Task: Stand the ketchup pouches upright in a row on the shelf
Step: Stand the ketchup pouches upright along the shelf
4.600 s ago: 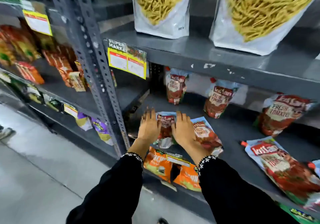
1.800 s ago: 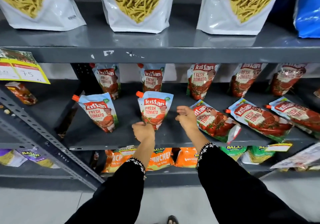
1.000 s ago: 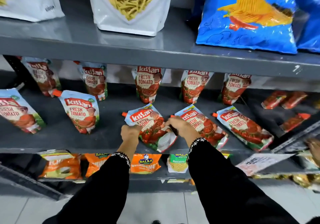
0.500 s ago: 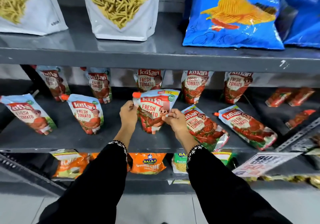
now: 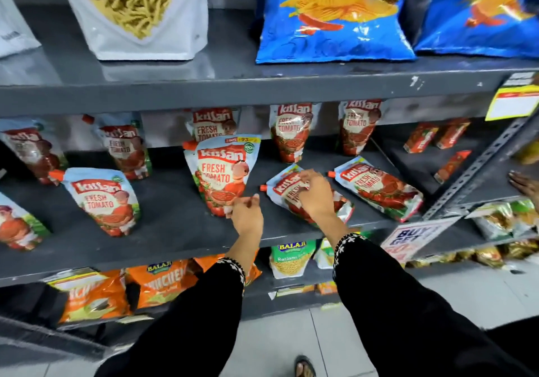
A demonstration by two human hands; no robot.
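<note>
The middle shelf is carrying the ketchup pouches in two lines: a back row standing against the rear wall and a front row only partly set up. Since half a second ago, the centre pouch, then gripped at both sides, is standing upright on its own base, spout to the upper left, and both hands are leaving it. The left hand is hovering at that pouch's lower right corner, fingers loosely curled and holding nothing; whether the fingertips are touching the corner cannot be told. The right hand is reaching onto the next flat pouch, fingers spread narrowly over its printed face, resting on it but not yet closed around it. A further flat pouch is lying just beside that one to the right. To the left, an earlier front-row pouch is standing, well apart from the centre one. Judged from this, three front-row pouches are standing counting one cut by the left edge, two are remaining flat, and the step in hand is lifting the next. Another person's fingers are showing at the right edge.
</note>
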